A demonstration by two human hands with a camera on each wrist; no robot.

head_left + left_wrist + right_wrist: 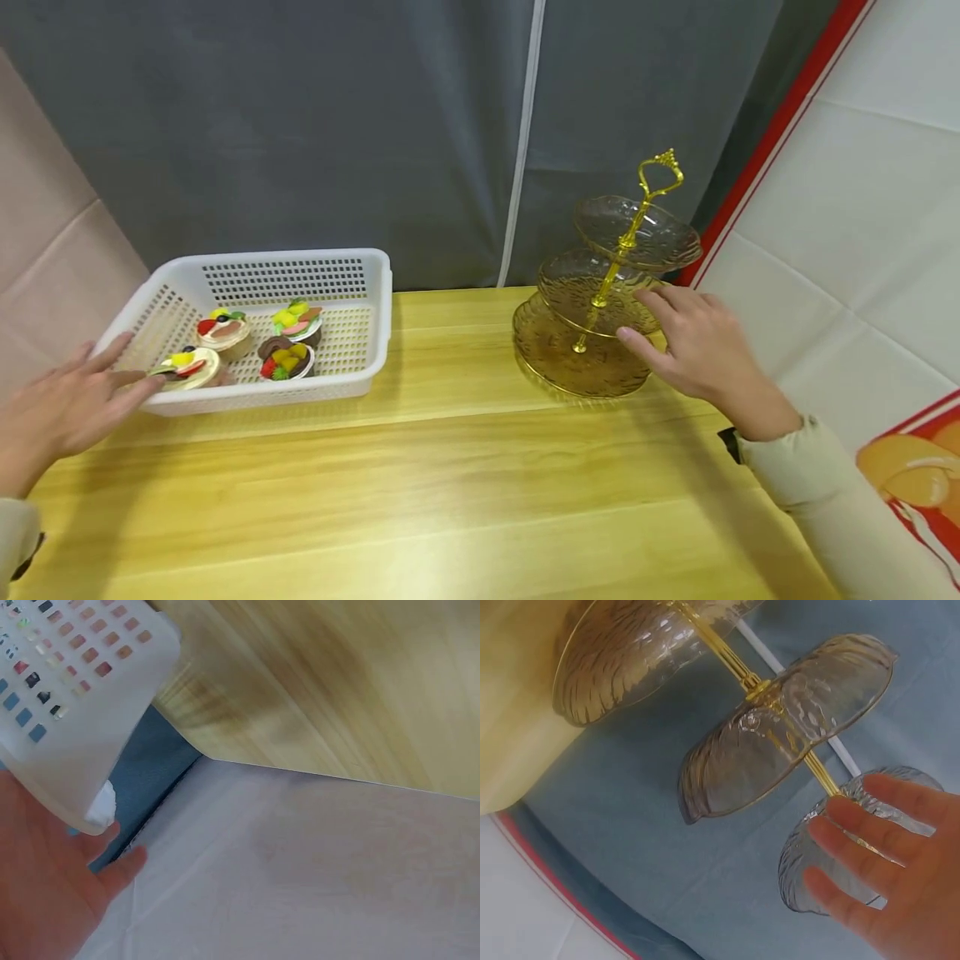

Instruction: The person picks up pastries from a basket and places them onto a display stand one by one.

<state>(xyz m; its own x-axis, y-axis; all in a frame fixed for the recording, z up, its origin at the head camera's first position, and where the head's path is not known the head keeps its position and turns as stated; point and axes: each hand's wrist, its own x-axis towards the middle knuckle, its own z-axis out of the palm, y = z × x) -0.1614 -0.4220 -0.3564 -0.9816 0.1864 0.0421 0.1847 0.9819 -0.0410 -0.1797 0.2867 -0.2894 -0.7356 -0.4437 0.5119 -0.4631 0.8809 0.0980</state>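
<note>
text: none legible | labels, brands: none | numbers, signs: none

R sleeve [832,500], to the R of the tiered stand [600,296] & nearer the viewer: off-wht/cream, plain, w/ soft puffy look, a few creases along it & a gathered edge at the cuff [780,446]. Small blk piece [731,445] pokes out by that cuff, on the side twd the stand; exact type unclear. L sleeve [15,533], far L of the stand: same pale colour, only a short bit in view. 2nd blk piece [28,557] at its edge, stand side, partly hidden. L hand [75,400] & R hand [690,342] both bare.
</note>
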